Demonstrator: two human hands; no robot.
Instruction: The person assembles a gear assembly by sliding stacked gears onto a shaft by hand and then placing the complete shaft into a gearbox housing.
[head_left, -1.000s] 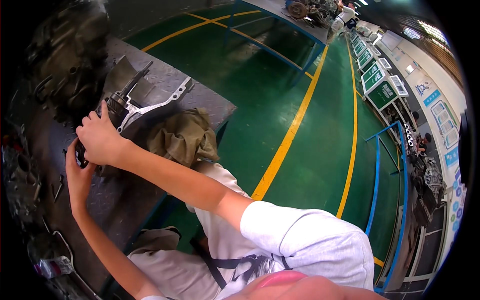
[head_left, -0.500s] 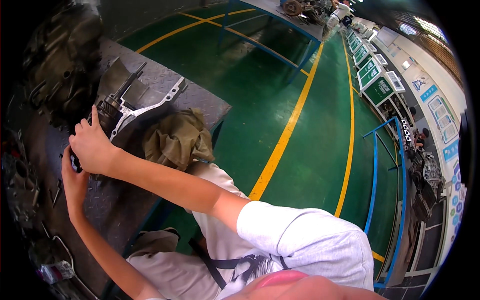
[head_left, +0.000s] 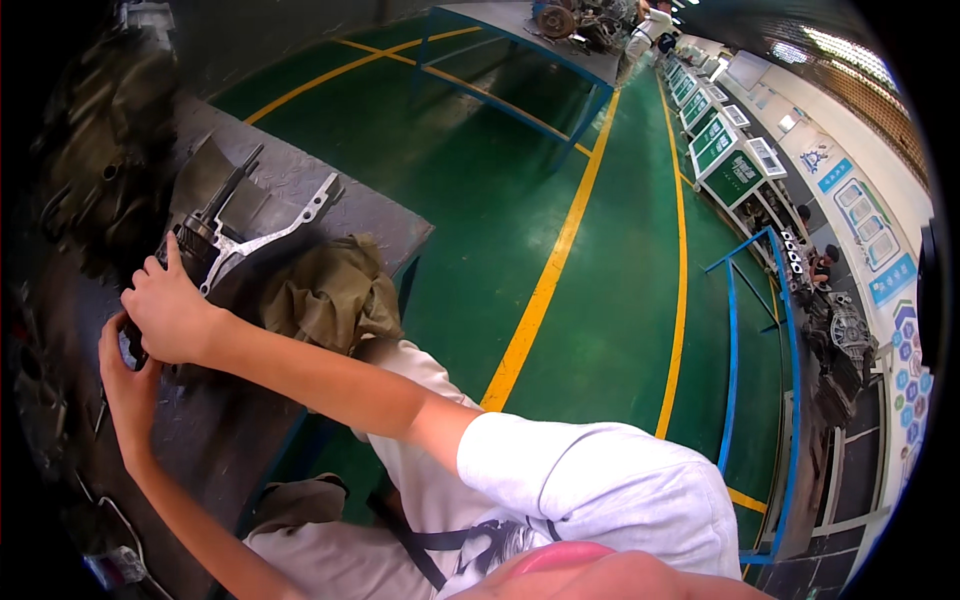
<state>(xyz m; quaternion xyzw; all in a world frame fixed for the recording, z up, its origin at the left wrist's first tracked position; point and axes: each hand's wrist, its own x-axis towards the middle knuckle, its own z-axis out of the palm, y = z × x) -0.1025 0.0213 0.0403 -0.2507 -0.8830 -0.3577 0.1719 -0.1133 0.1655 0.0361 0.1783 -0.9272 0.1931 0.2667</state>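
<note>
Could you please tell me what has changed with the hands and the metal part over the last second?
Little has changed. Both hands slid slightly left and down in the picture, largely as the head camera shifted. The right hand still lies over the dark metal assembly, the left hand still cups it from below. The silver bracket and olive rag stay put on the workbench.

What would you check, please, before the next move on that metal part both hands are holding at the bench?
1. Right hand grips the dark metal assembly: ok.
2. Left hand supports it from below: ok.
3. Assembly rests on the grey workbench, not hanging over the edge: ok.
4. Silver forked bracket clear of the fingers: ok.
5. Olive rag kept off the part: not ok, it lies right against it.
6. What the fingers are turning or pressing: cannot tell, hidden by the hands.
</note>
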